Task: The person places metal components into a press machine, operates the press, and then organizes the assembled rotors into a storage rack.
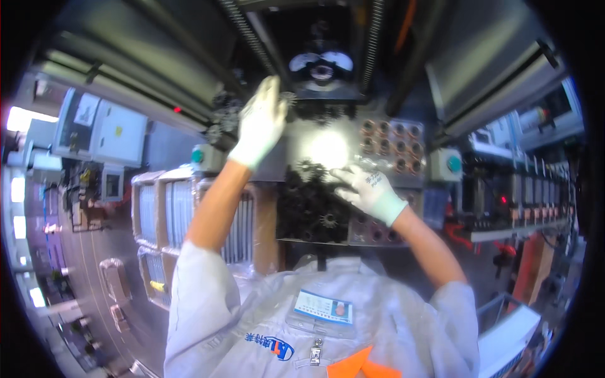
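- While the gloved left hand (260, 123) is stretched forward, a toothed part (288, 99) shows beside its fingers; whether it is gripped, I cannot tell.
- Fingers parted, the gloved right hand (367, 190) is just beside a dark pile (309, 205) of such parts; its hold is unclear.
- Copper-ringed parts (399, 147) sit beyond it on the counter (301, 146).

Wrapped cartons (161, 211) stand at left, a white cabinet (118, 133) beyond them.
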### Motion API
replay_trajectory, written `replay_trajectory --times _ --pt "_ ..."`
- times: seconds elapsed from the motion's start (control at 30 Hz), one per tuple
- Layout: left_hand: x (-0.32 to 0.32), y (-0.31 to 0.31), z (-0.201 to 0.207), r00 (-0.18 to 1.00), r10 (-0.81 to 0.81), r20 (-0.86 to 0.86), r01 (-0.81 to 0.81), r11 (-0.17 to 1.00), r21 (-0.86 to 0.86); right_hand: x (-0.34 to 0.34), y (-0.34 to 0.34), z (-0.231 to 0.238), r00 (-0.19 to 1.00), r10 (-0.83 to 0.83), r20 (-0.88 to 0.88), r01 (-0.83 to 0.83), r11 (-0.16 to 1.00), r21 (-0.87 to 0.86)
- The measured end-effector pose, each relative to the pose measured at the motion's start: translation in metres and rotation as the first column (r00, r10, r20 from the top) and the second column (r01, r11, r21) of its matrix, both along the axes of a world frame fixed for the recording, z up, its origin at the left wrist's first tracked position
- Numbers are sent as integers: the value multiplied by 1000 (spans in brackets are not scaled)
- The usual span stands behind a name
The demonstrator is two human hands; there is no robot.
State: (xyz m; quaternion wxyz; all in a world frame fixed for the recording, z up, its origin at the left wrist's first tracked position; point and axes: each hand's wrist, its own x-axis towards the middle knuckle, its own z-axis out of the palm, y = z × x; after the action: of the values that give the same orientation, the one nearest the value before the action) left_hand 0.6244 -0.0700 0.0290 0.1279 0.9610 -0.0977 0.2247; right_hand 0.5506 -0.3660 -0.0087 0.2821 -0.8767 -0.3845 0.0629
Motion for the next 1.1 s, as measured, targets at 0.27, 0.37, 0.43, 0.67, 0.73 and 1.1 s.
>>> replay_trajectory --times 0.27,0.37,0.43,0.67,0.73,1.1 --pt "-153 203 -37 947 275 -165 -265 961 82 13 45 -10 987 151 -57 -159 968 -194" --pt "-122 152 -11 945 316 -89 -312 948 57 8 38 11 986 99 -132 -118 982 -146" --pt "-115 153 -23 931 346 -114 -344 938 39 3 43 33 965 6 -262 -37 992 -117" --pt "-89 147 -46 861 479 -169 -466 878 111 -9 4 20 930 4 -368 81 974 213" --pt "-86 140 -41 856 465 -227 -446 885 131 -13 -4 18 910 -17 -415 129 962 243" --pt "-131 84 36 954 216 -207 -267 926 -266 70 32 70 819 -6 -573 435 658 615"
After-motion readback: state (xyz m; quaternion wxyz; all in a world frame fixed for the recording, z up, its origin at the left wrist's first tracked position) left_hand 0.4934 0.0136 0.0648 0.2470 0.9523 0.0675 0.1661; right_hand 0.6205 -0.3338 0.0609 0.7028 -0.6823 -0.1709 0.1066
